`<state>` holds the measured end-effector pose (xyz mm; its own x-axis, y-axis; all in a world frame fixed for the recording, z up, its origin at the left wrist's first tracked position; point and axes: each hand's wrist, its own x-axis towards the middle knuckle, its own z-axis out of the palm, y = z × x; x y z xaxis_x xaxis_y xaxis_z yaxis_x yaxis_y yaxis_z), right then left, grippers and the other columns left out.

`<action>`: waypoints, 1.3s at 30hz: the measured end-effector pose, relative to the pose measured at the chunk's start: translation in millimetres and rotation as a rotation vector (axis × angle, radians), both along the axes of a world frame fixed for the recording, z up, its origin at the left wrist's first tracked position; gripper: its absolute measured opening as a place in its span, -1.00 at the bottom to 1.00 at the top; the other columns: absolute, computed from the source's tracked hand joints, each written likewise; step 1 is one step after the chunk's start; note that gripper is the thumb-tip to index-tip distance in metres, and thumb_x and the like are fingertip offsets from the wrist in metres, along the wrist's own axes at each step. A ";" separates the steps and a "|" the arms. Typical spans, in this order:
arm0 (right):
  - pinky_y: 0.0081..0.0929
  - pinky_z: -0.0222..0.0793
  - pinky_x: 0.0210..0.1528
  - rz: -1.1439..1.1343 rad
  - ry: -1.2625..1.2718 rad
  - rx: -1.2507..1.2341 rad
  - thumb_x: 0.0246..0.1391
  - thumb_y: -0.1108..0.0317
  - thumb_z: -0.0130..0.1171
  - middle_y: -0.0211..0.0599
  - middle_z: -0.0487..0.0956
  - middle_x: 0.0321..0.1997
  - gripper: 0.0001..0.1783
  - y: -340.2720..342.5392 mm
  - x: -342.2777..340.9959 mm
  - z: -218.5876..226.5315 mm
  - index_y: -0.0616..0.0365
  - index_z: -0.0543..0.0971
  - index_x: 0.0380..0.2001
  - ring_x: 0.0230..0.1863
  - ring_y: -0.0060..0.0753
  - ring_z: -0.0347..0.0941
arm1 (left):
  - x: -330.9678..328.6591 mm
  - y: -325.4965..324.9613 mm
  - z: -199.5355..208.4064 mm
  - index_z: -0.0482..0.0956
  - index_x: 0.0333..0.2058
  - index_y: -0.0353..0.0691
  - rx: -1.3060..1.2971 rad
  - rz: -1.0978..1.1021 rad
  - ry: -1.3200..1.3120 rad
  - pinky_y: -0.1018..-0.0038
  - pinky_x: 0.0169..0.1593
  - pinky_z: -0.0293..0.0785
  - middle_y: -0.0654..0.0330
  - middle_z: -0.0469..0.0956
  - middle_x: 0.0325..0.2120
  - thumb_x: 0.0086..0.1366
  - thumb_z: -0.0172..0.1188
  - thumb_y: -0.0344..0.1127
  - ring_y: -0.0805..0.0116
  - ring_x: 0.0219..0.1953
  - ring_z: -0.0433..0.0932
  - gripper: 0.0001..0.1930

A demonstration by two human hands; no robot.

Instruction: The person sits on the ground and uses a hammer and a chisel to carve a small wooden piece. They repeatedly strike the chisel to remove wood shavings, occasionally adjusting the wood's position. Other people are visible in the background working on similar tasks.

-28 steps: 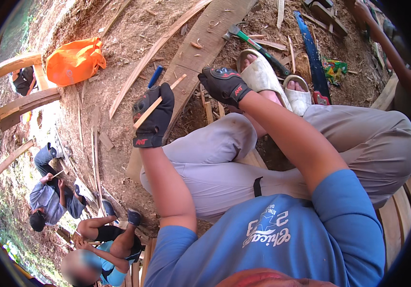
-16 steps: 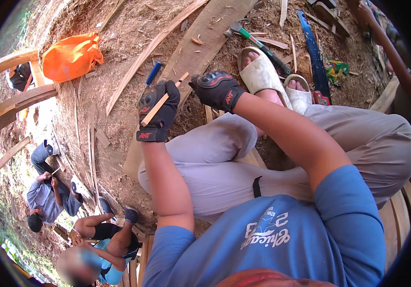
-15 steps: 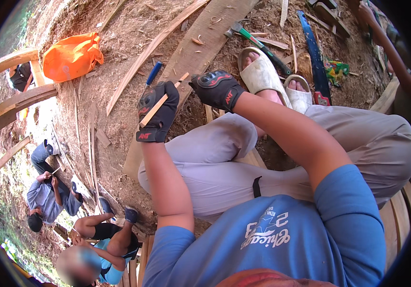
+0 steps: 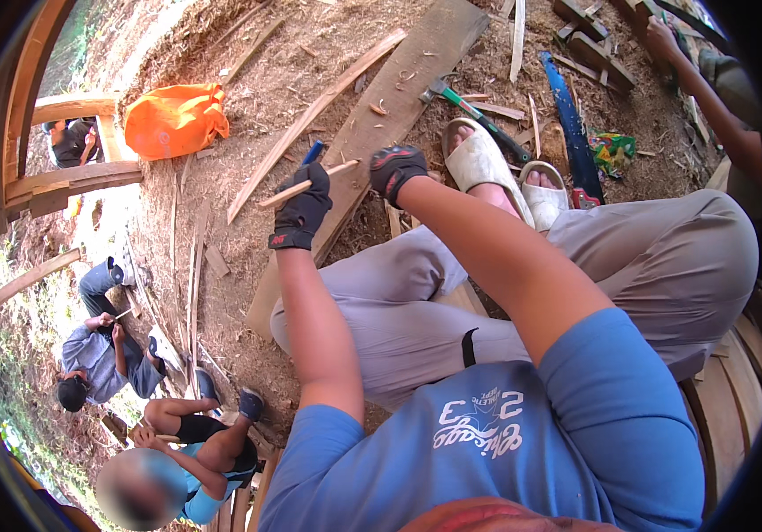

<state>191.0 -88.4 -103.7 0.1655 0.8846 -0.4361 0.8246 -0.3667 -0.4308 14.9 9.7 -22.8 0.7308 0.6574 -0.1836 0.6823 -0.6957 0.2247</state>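
Observation:
My left hand, in a black glove with red marks, is closed around a thin, pale wooden stick. The stick slants up to the right, and its far end points toward my right hand. That hand, in a matching glove, is curled closed just right of the stick's tip, with a small gap between them. Whatever its fingers hold is hidden. Beneath and beyond both hands lies a long wooden board. A blue cylindrical object is just beyond my left hand.
A hammer and a blue-bladed saw lie beyond my sandalled feet. An orange bag sits far left beside a wooden frame. Two people sit at the left; another person's arm reaches in at the right.
The stick has swung to a flatter slant in my left hand. My right hand has drawn back to the right, away from its tip. The whole view has shifted slightly.

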 end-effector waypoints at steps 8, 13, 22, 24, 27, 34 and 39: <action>-0.02 0.58 -0.05 -0.014 0.113 0.090 0.29 0.21 0.02 0.00 0.70 -0.12 -0.72 -52.0 38.4 15.0 0.13 0.60 -0.12 -0.08 0.13 0.67 | 3.4 -12.7 -17.2 0.67 0.00 -0.13 -0.205 0.218 -0.212 0.31 -0.37 0.56 0.10 0.60 -0.63 0.49 0.07 0.03 0.31 -0.57 0.66 -0.60; 0.00 0.58 -0.17 -0.027 0.215 0.240 0.33 0.24 0.00 0.01 0.68 -0.23 -0.75 -41.7 19.8 31.0 0.11 0.59 -0.12 -0.19 0.07 0.68 | -2.0 -14.3 -6.4 0.69 -0.10 -0.18 -0.115 0.187 -0.156 0.36 -0.40 0.55 0.12 0.59 -0.63 0.49 0.08 0.04 0.32 -0.57 0.66 -0.60; -0.15 0.59 -0.39 0.023 0.066 0.362 0.28 0.34 0.02 -0.12 0.67 -0.42 -0.82 -47.5 15.8 14.4 0.11 0.60 -0.22 -0.38 -0.06 0.68 | 15.1 -28.2 -15.1 0.45 -0.46 -0.18 0.175 -0.054 -0.037 0.02 -0.33 0.50 -0.04 0.58 -0.51 0.49 -0.07 -0.23 -0.15 -0.43 0.60 -0.70; -0.15 0.59 -0.39 0.064 0.019 0.424 0.26 0.34 0.02 -0.12 0.67 -0.42 -0.82 -39.4 14.6 21.9 0.10 0.60 -0.22 -0.38 -0.05 0.68 | 14.3 -13.2 -18.0 0.45 -0.47 -0.19 -0.022 0.105 -0.229 0.03 -0.34 0.50 -0.04 0.58 -0.51 0.48 -0.08 -0.22 -0.15 -0.42 0.60 -0.68; -0.11 0.57 -0.43 0.044 -0.007 0.444 0.24 0.36 0.01 -0.14 0.66 -0.44 -0.83 -47.1 10.5 16.7 0.09 0.58 -0.21 -0.41 -0.04 0.67 | 18.8 -16.5 -6.7 0.47 -0.38 -0.18 -0.050 0.094 -0.222 0.08 -0.34 0.53 0.00 0.63 -0.45 0.46 -0.01 -0.19 -0.08 -0.42 0.61 -0.75; -0.17 0.57 -0.46 0.145 -0.077 0.431 0.22 0.35 0.05 -0.21 0.66 -0.50 -0.80 -47.6 5.5 7.7 0.12 0.61 -0.17 -0.42 -0.08 0.69 | 4.0 -20.5 -28.0 0.49 -0.09 -0.10 0.164 -0.014 -0.005 0.15 -0.33 0.55 0.13 0.67 -0.28 0.36 0.24 -0.20 0.02 -0.42 0.64 -0.77; -0.14 0.59 -0.38 0.167 -0.199 0.356 0.14 0.36 0.09 -0.17 0.67 -0.45 -0.86 -22.8 28.8 15.1 0.06 0.60 -0.26 -0.39 -0.09 0.68 | 3.8 -14.1 -36.5 0.53 -0.30 -0.22 0.150 0.066 -0.249 0.13 -0.30 0.56 0.02 0.61 -0.51 0.48 0.01 -0.07 -0.01 -0.43 0.65 -0.67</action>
<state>219.8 -111.2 -88.6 0.0573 0.9956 -0.0736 0.9398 -0.0786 -0.3325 18.7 -4.4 -59.3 0.6963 0.7110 0.0986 0.6637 -0.6900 0.2886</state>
